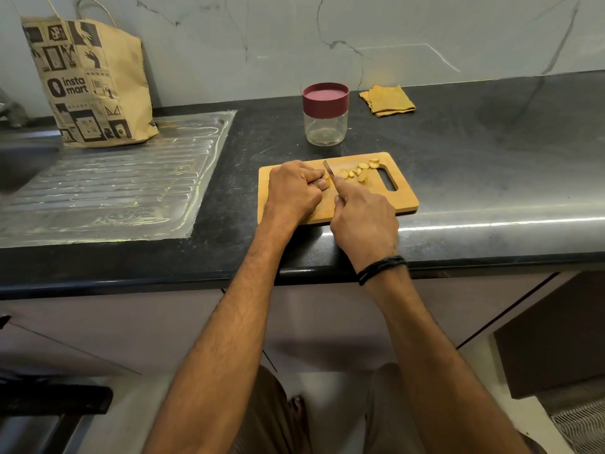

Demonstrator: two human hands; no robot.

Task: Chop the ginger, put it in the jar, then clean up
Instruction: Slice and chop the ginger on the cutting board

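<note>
The wooden cutting board point(404, 199) lies on the dark bench point(491, 142), its handle slot at its right end. Both hands work over the board's left half.

The left hand point(291, 191) rests on the board with its fingers point(319, 174) curled tight. Their tips pinch a small ginger piece point(327, 177) down against the wood, and most of that piece is hidden under the knuckles.

The right hand point(363, 221) sits over the board's near edge and grips the knife point(329, 170). Its fingers are wrapped round the handle, which is hidden, and the forefinger lies along the top. The narrow blade points away from the person and stands just beside the left fingertips, touching or nearly touching the held piece. A black wristband point(381, 268) circles the right wrist, off the board's near side.

Loose ginger slices point(361, 173) lie scattered on the board to the right of the blade, reaching towards the handle slot.

Beyond the board's far edge stands the clear jar point(325, 129), upright, with its maroon lid point(325, 96) on; nothing can be made out inside it. A folded yellow cloth point(388, 100) lies on the bench further back, past the board's far right corner. Left of the board is the ribbed steel drainboard point(114, 185), and a printed paper bag point(91, 83) stands at its far side, well apart from the board
</note>
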